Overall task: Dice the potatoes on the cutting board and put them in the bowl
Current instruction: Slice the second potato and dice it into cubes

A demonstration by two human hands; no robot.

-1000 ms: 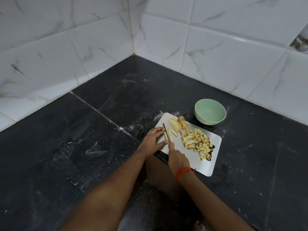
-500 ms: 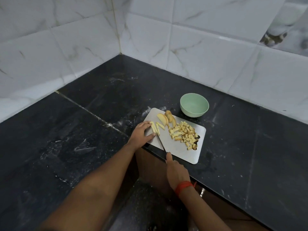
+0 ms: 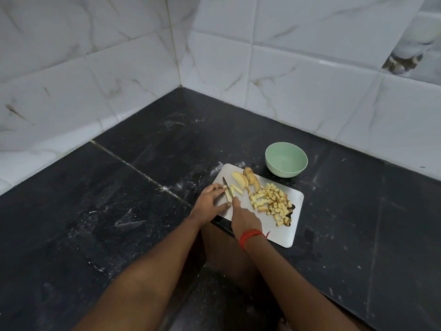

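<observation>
Nearest to me, both forearms reach in over the front edge of the black stone countertop (image 3: 119, 187). The right hand (image 3: 245, 218), with a red thread band (image 3: 250, 236) at the wrist, is wrapped round the handle of a knife (image 3: 228, 188). I cannot see the handle itself under the hand, only the index finger laid forward along the blade. Just to its left, the left hand (image 3: 211, 201) sits on the steel cutting board (image 3: 281, 235), its curled fingertips pinning down the potato strips (image 3: 235, 189) and its thumb stretched along the board towards the right hand. The two hands are almost touching. The blade lies across the strips beside the left fingertips.

To the right on the board I see a loose pile of diced potato (image 3: 272, 201) spreading to the handle cutout. Behind the strips lie larger potato wedges (image 3: 239, 179), not yet diced. Past the board's far corner stands a pale green bowl (image 3: 286, 173), with no potato in it. White marbled wall tiles (image 3: 298, 91) close off the corner behind.
</observation>
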